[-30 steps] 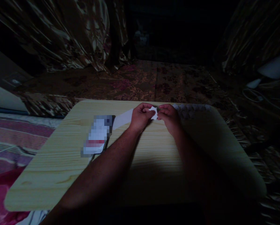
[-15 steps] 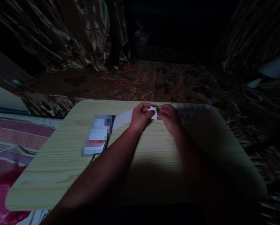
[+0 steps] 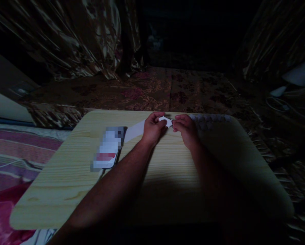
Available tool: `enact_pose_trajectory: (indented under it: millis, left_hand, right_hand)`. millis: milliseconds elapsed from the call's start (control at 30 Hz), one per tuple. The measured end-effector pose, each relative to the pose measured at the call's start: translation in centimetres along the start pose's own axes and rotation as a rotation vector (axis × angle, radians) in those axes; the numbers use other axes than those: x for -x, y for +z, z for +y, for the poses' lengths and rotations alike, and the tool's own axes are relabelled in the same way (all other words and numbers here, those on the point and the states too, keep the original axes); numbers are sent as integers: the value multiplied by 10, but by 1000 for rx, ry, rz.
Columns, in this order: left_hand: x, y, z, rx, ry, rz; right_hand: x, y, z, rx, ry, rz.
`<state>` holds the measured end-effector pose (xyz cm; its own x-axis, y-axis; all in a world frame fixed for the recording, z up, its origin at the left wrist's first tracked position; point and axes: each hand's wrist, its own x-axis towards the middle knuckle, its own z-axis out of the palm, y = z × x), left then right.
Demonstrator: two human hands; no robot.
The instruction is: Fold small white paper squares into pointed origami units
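Observation:
Over the far half of the wooden table my left hand (image 3: 153, 128) is closed, with a small white piece of paper (image 3: 165, 121) between thumb and fingers. My right hand (image 3: 185, 127) is closed too, its thumb and index finger pinching the right tip of that paper. A white paper strip (image 3: 135, 131) lies on the table and runs under my left wrist. Just beyond my right hand, several small pale pieces (image 3: 209, 118) sit in rows along the far edge; it is too dark to make out their kind.
A blurred-out phone (image 3: 108, 148) lies left of my left forearm on the light wooden table (image 3: 65, 177). Striped bedding (image 3: 19, 146) borders the table on the left. Beyond the far edge is a patterned cloth surface (image 3: 152, 90), with a pale lamp (image 3: 300, 73) and cable at the right.
The small paper has turned and shows more of its width between my hands, with its right tip at my right fingertips. The whole view has shifted slightly.

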<state>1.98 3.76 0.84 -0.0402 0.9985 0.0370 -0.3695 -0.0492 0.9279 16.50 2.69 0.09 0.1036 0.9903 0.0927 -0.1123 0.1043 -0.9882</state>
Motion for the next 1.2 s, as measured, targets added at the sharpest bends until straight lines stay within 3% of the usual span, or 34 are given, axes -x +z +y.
enact_pose_trajectory:
  millis: [333,767,967,1200]
  left_hand:
    - [-1,-2,-2,51,9,-20]
    - [1,-2,-8,-118,92,-151]
    - [1,-1,-9,-156,179,-115]
    - [0,-3,-9,-154,139,-96]
  right_hand:
    - [-1,5,9,89,-52,-41]
    - [0,6,5,36,-79,-1]
    - [0,6,5,62,-122,24]
    - [-1,5,7,93,-152,8]
